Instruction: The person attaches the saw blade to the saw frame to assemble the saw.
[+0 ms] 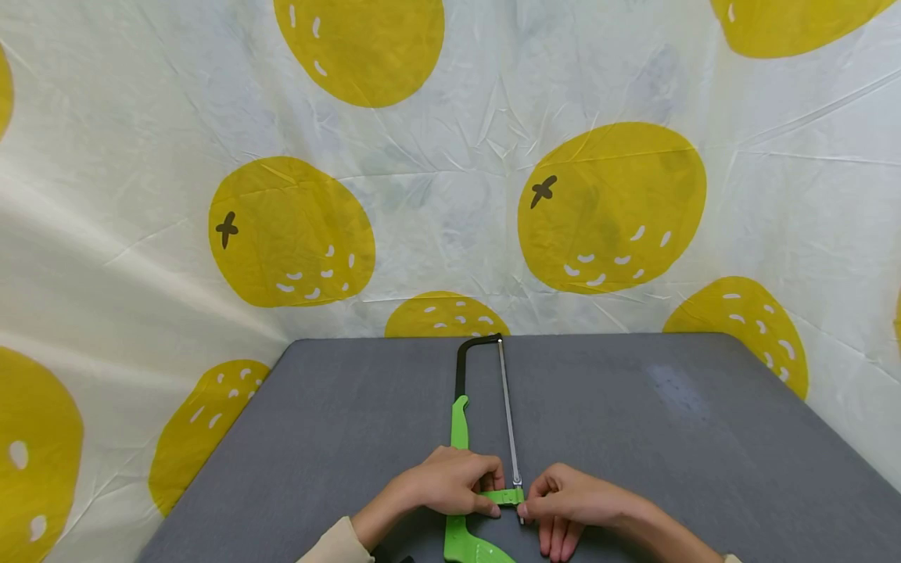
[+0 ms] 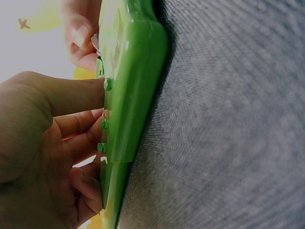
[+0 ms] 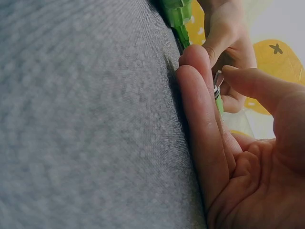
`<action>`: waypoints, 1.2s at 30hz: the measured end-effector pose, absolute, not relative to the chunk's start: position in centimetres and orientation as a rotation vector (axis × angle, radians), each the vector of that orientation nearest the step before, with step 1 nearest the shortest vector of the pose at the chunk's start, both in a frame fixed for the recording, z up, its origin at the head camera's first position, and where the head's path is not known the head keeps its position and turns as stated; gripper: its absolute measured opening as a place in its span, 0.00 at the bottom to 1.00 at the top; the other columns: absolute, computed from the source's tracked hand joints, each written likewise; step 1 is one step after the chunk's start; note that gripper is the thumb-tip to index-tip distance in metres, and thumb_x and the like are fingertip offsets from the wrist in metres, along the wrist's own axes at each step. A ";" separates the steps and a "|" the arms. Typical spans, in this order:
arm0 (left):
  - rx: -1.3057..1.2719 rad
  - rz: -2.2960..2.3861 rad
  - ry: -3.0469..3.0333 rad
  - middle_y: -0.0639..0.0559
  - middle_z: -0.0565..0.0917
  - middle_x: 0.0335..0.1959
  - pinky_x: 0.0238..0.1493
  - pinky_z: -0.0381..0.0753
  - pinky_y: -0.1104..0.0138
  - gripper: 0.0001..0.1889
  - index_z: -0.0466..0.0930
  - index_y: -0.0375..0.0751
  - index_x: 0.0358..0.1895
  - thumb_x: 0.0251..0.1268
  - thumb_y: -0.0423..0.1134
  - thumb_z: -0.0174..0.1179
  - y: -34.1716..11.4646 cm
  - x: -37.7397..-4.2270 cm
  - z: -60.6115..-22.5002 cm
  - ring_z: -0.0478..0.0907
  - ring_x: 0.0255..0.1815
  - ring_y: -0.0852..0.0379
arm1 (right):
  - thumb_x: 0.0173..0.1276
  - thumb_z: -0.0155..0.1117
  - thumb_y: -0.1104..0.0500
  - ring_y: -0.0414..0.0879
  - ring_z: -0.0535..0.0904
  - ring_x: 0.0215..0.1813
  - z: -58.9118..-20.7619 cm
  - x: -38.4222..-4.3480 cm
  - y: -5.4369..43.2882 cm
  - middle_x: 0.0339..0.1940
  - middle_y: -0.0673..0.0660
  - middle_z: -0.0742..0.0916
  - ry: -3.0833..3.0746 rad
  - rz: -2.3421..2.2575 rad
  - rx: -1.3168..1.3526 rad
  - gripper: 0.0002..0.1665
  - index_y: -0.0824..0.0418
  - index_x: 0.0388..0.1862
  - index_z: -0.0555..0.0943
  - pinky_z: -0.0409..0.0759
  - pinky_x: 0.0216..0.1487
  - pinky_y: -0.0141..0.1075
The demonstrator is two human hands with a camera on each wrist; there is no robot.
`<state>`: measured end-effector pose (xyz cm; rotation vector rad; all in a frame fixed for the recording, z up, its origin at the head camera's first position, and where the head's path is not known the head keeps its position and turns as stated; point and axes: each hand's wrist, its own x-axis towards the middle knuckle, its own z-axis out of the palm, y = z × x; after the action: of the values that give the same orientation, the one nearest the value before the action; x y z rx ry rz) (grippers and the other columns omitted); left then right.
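A hacksaw [image 1: 459, 426] lies flat on the grey table, its green handle toward me and its black bow [image 1: 461, 371] pointing away. The thin blade [image 1: 507, 407] runs along its right side. My left hand [image 1: 450, 478] lies across the green frame and grips it; in the left wrist view the thumb presses on the green body [image 2: 138, 86]. At the blade's near end, my right hand [image 1: 573, 499] pinches the small metal rod [image 3: 218, 81] that sticks out of the green cross-arm [image 1: 505, 496]. Its other fingers rest low, against the table in the right wrist view.
The grey padded table [image 1: 338, 414] spreads around the saw on both sides. Behind it and at the sides hangs a white cloth [image 1: 436, 227] printed with yellow fruit. A small dark thing [image 1: 407, 559] shows at the bottom edge.
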<state>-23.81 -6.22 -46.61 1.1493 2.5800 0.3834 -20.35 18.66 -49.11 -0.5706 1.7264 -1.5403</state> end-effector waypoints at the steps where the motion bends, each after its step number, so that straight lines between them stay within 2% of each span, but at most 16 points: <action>1: 1.150 0.383 2.580 0.73 0.78 0.29 0.34 0.69 0.75 0.09 0.79 0.63 0.42 0.66 0.56 0.69 -6.2 -23.8 -46.6 0.73 0.27 0.76 | 0.76 0.61 0.58 0.34 0.85 0.19 -49.1 -20.4 18.7 0.20 0.49 0.88 1.726 -1.539 -0.571 0.17 0.73 0.39 0.84 0.81 0.21 0.29; 15: 1.152 0.379 2.587 0.74 0.78 0.29 0.34 0.69 0.75 0.09 0.79 0.63 0.42 0.66 0.56 0.69 -6.2 -23.7 -46.6 0.72 0.27 0.76 | 0.70 0.54 0.63 0.35 0.86 0.22 -49.1 -20.4 19.1 0.22 0.52 0.88 1.705 -1.519 -0.555 0.13 0.69 0.43 0.83 0.83 0.24 0.30; 36: 1.157 0.395 2.584 0.74 0.78 0.28 0.34 0.69 0.74 0.10 0.80 0.63 0.41 0.65 0.56 0.70 -6.2 -23.9 -47.0 0.72 0.27 0.77 | 0.71 0.57 0.63 0.36 0.86 0.21 -49.5 -20.5 19.1 0.22 0.53 0.88 1.706 -1.531 -0.566 0.09 0.68 0.41 0.81 0.83 0.24 0.30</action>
<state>-23.91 -6.19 -47.02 1.1568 2.5844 0.3953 -20.48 19.11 -49.52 -0.5659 1.7060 -1.5309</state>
